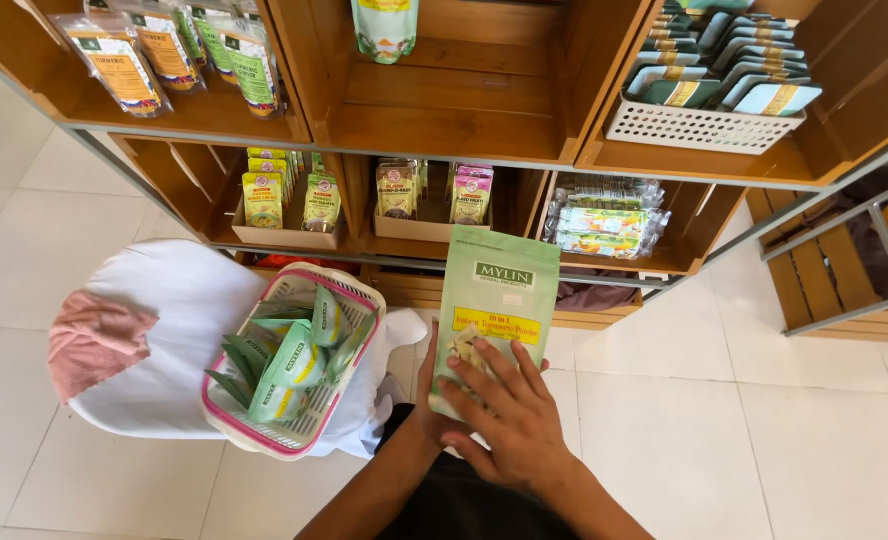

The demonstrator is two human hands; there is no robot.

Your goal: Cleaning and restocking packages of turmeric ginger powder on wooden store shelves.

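Pale green pouch with yellow band; pink-rimmed white basket.

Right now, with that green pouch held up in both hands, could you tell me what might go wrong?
The right hand lies flat across the green pouch, while the left hand supports it from behind, so it might slip. The pink basket sits tilted on a white cushion and could tip, spilling its pouches.
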